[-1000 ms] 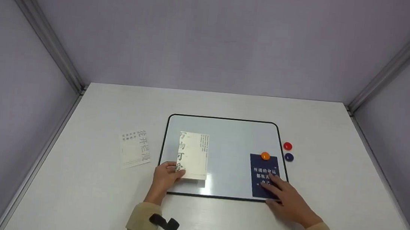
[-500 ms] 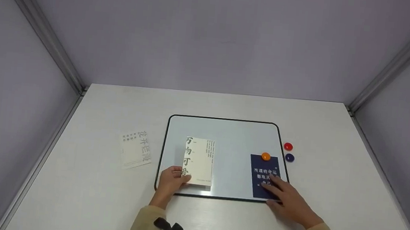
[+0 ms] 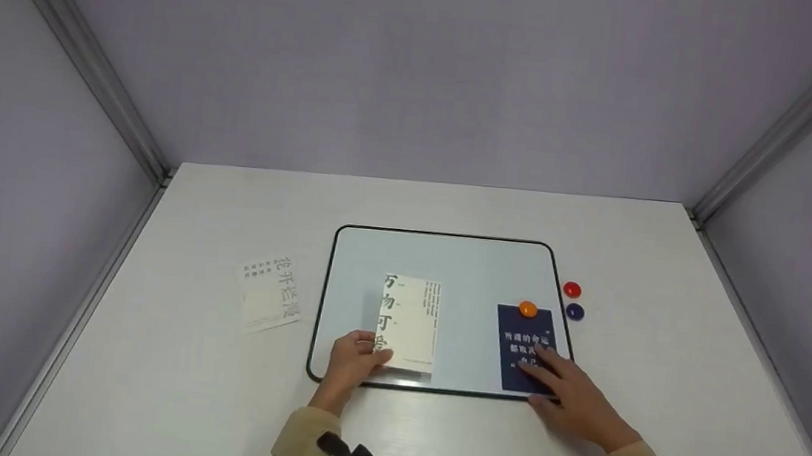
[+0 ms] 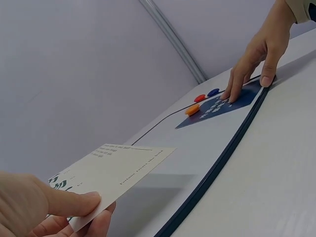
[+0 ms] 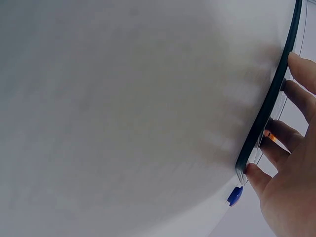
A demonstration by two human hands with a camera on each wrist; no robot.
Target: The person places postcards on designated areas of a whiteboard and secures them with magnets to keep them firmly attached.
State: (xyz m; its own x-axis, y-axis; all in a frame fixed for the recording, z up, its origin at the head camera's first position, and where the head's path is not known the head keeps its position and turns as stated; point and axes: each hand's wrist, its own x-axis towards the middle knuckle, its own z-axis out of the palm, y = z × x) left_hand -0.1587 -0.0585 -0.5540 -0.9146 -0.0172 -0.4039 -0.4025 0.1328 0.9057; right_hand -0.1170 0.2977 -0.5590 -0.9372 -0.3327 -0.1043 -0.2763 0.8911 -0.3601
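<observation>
My left hand (image 3: pixel 354 363) pinches a cream card (image 3: pixel 411 325) with printed characters by its lower left corner, thumb on top and fingers beneath. In the left wrist view the card (image 4: pixel 118 168) is raised over the whiteboard (image 4: pixel 168 173) and casts a shadow on it. At the board's lower right lies a dark blue card (image 3: pixel 516 365), an orange magnet (image 3: pixel 528 310) on its top edge. My right hand (image 3: pixel 572 400) rests on that card with fingers spread and the thumb at the board's black rim.
Right of the board, a red magnet (image 3: pixel 572 289) and a blue magnet (image 3: pixel 575 311) lie on the white table (image 3: pixel 663 342). Another white card (image 3: pixel 270 295) with grey characters lies tilted on the table, left of the board. Panel walls (image 3: pixel 421 73) stand behind and at both sides.
My left hand has carried the cream card to the right and slightly nearer over the whiteboard. The right hand stays on the dark blue card.
</observation>
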